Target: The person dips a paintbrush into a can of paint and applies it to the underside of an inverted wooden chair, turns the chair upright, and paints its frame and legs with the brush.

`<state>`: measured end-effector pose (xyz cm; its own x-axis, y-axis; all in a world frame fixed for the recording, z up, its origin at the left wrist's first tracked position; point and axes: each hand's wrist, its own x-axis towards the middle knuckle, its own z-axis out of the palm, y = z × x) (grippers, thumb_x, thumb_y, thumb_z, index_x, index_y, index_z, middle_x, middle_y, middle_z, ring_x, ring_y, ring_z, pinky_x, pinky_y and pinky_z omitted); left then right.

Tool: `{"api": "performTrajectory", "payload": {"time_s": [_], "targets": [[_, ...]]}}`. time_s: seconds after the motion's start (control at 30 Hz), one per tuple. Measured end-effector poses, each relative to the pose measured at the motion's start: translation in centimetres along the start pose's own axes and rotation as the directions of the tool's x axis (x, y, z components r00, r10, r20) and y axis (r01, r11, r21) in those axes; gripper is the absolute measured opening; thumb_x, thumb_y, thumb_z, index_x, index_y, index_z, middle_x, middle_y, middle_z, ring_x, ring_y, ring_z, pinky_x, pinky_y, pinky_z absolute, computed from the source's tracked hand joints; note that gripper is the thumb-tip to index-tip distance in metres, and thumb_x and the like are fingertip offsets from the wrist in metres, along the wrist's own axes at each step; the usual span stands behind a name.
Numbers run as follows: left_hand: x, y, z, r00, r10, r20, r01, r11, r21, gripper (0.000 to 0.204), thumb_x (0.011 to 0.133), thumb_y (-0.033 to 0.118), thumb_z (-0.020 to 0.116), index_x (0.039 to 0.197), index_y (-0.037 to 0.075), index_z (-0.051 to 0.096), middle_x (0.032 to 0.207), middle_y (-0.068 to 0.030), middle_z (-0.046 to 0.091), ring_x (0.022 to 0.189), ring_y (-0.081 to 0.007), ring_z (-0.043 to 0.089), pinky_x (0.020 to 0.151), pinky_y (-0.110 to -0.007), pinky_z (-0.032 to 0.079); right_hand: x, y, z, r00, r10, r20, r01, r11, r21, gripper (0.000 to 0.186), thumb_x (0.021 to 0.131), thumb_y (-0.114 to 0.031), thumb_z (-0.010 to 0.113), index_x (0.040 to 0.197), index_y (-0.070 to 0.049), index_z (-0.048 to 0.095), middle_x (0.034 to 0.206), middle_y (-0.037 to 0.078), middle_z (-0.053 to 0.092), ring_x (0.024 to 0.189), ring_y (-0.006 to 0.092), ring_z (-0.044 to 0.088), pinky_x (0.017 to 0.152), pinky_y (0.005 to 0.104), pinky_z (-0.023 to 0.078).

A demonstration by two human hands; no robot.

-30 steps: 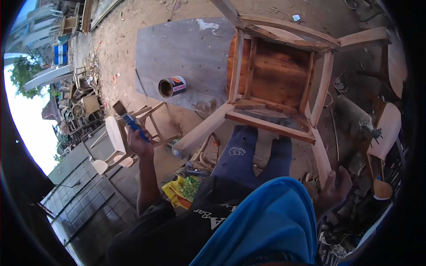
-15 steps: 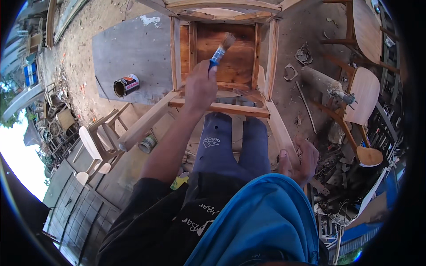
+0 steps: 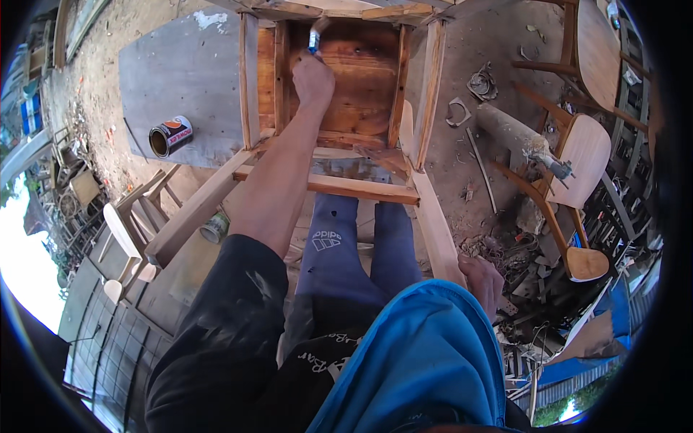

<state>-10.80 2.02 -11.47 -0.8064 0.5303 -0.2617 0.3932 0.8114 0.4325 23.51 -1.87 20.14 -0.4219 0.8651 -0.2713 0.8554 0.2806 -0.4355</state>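
Note:
My left hand [image 3: 313, 84] is closed round the blue handle of a paintbrush [image 3: 315, 37]. Its bristles are near the far edge of the glossy reddish-brown seat underside [image 3: 354, 86] of a wooden chair frame [image 3: 249, 79], tipped in front of me. Lower right, my right hand [image 3: 482, 285] is closed on a pale leg [image 3: 437, 238] of that frame; blue cloth [image 3: 411, 361] hides part of the hand. An open tin [image 3: 171, 137] with a dark label stands left of the frame on a grey board.
The grey board [image 3: 180, 79] lies on dirt ground at the left. A second tin [image 3: 214, 227] sits below the frame's left leg. Pale-seated wooden chairs [image 3: 586, 159] stand at the right, beside a stone-like cylinder [image 3: 516, 133]. Wood scraps [image 3: 548, 274] are heaped lower right.
My left hand has carried the brush away from me and slightly left, to the far part of the seat underside. My right hand still grips the leg. The whole view has shifted a little.

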Motion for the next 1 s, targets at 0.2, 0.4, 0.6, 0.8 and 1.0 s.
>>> {"api": "performTrajectory", "payload": {"time_s": [0.2, 0.4, 0.6, 0.8, 1.0], "targets": [[-0.6, 1.4, 2.6, 0.994, -0.099, -0.053, 0.088, 0.979, -0.182, 0.019, 0.090, 0.008, 0.055, 0.103, -0.007, 0.058, 0.097, -0.0320, 0.066, 0.094, -0.0481, 0.066, 0.082, -0.054, 0.053, 0.1, -0.2, 0.4, 1.000, 0.001, -0.008, 0.000, 0.998, 0.069, 0.022, 0.096, -0.027, 0.060, 0.101, -0.007, 0.068, 0.102, 0.009, 0.074, 0.104, 0.0318, 0.065, 0.099, 0.0493, 0.050], [-5.3, 6.1, 4.4, 0.954, 0.217, 0.206, -0.226, 0.974, 0.021, 0.022, 0.091, 0.012, 0.056, 0.106, -0.001, 0.065, 0.091, -0.0269, 0.070, 0.087, -0.0442, 0.070, 0.080, -0.055, 0.056, -0.1, 0.1, 0.4, 1.000, 0.000, -0.018, 0.000, 1.000, 0.019, 0.021, 0.096, -0.025, 0.060, 0.100, -0.007, 0.069, 0.100, 0.009, 0.075, 0.102, 0.0312, 0.066, 0.098, 0.0490, 0.051], [-1.4, 3.8, 2.0, 0.967, 0.171, 0.189, -0.171, 0.985, -0.017, 0.019, 0.093, 0.013, 0.056, 0.101, 0.000, 0.068, 0.092, -0.0284, 0.069, 0.094, -0.0459, 0.068, 0.080, -0.054, 0.054, 0.0, 0.8, 0.0, 0.995, -0.090, 0.033, 0.089, 0.995, 0.034, 0.023, 0.097, -0.025, 0.058, 0.102, -0.006, 0.069, 0.100, 0.010, 0.075, 0.103, 0.0316, 0.066, 0.098, 0.0503, 0.051], [-2.3, 0.2, 0.5, 0.979, -0.165, -0.123, 0.146, 0.978, -0.148, 0.018, 0.093, 0.010, 0.056, 0.099, -0.003, 0.067, 0.094, -0.0297, 0.069, 0.097, -0.0464, 0.067, 0.084, -0.053, 0.052, 0.0, 1.2, -0.7, 0.984, -0.117, 0.132, 0.111, 0.992, 0.055, 0.024, 0.098, -0.026, 0.058, 0.104, -0.004, 0.067, 0.105, 0.011, 0.074, 0.108, 0.0325, 0.064, 0.101, 0.0511, 0.049], [0.7, 0.1, 1.9, 0.971, -0.153, -0.181, 0.106, 0.964, -0.245, 0.017, 0.090, 0.008, 0.057, 0.097, -0.004, 0.066, 0.093, -0.0282, 0.069, 0.094, -0.0460, 0.067, 0.084, -0.053, 0.051, 0.2, 0.5, -1.0, 0.979, -0.104, 0.173, 0.096, 0.994, 0.053, 0.024, 0.097, -0.022, 0.060, 0.110, -0.002, 0.064, 0.109, 0.013, 0.073, 0.113, 0.0332, 0.062, 0.104, 0.0517, 0.046]]}}
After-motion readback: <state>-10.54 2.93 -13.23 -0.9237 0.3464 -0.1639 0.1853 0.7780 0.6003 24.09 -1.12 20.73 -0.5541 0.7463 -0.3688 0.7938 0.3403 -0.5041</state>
